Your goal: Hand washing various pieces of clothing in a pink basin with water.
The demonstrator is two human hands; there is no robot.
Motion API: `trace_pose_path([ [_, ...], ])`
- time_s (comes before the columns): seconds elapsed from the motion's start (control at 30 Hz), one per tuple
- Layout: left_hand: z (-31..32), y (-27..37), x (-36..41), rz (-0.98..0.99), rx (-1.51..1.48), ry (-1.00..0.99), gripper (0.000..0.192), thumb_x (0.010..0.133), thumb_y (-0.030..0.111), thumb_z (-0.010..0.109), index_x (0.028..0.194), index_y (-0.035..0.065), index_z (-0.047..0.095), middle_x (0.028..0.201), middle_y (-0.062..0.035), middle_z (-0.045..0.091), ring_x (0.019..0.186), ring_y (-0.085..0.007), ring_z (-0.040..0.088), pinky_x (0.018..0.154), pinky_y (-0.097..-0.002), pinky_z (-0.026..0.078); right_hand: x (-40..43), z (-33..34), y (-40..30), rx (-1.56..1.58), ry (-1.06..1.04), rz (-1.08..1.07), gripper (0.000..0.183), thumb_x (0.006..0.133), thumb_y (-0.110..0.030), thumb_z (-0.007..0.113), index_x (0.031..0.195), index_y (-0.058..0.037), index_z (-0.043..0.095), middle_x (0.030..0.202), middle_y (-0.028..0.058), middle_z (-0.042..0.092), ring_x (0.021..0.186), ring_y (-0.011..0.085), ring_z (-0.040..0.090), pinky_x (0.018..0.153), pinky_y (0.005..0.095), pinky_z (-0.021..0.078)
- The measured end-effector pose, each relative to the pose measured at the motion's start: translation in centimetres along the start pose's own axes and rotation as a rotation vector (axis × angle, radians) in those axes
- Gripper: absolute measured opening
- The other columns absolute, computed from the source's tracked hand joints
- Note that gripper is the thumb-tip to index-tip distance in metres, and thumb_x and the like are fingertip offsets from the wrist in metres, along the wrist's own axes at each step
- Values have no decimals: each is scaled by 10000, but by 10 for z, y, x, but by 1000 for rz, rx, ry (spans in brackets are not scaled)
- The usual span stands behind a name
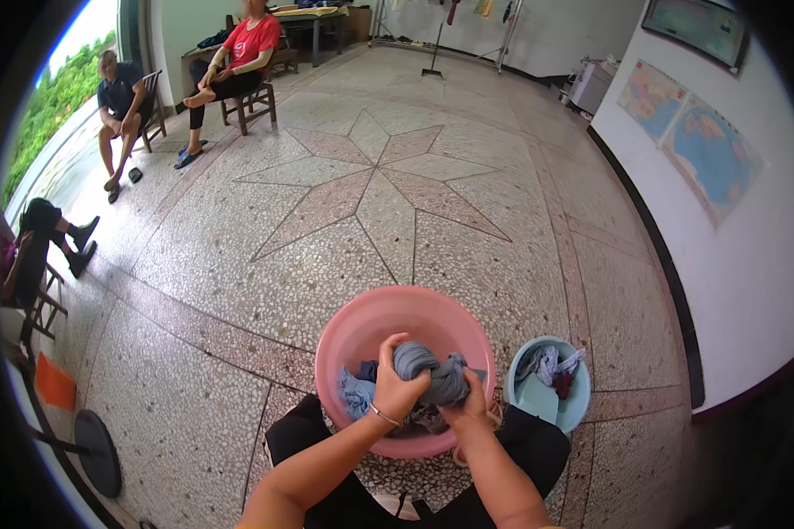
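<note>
A bunched grey cloth [441, 380] is held between both hands above a pink plastic basin [403, 301]. My left hand [397, 383], with a bangle at the wrist, grips the cloth's left part, thumb across the front. Around its right end closes my right hand [468, 400]. Inside the basin lie a light blue cloth [356, 395], a dark navy cloth [368, 370] and a dark greyish cloth [429, 419], partly hidden by my hands and wrists. The basin stands on the floor between my knees.
To the right stands a light blue bucket [585, 397] holding several cloths and a pale flat piece. A person in a red shirt [255, 43] and two others sit on chairs at the left. A round black base [98, 453] stands at lower left. Maps hang on the right wall [721, 278].
</note>
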State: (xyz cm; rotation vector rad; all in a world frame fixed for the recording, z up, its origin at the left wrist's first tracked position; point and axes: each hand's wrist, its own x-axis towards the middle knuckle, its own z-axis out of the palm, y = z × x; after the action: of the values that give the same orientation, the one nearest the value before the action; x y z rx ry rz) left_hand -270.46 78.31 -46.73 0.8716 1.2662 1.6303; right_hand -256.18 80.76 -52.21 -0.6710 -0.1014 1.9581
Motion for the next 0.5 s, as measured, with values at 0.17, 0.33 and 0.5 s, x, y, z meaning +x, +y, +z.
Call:
trace_pose_path([
  [0.17, 4, 3, -13, 511, 412, -40, 442, 558, 21, 576, 984, 31, 459, 1016, -142, 486, 983, -296, 498, 877, -382, 411, 19, 3, -3, -93, -83, 182, 272, 853, -215, 522, 1094, -88, 530, 988, 68, 606, 899, 185, 601, 789, 330, 503],
  [0.33, 5, 9, -13, 740, 518, -255, 372, 537, 64, 670, 879, 84, 527, 1060, -142, 550, 960, -335, 545, 819, -387, 455, 57, 11, -10, -382, -219, 443, 126, 847, -166, 543, 958, -109, 521, 863, 28, 586, 747, 129, 594, 651, 284, 515],
  [0.5, 12, 5, -14, 1083, 678, -463, 345, 442, 128, 667, 776, 129, 581, 972, -52, 585, 897, -241, 568, 737, -371, 478, 68, 59, -15, -1023, -375, 468, 211, 754, -147, 636, 922, -83, 526, 777, 9, 548, 651, 122, 536, 596, 282, 470],
])
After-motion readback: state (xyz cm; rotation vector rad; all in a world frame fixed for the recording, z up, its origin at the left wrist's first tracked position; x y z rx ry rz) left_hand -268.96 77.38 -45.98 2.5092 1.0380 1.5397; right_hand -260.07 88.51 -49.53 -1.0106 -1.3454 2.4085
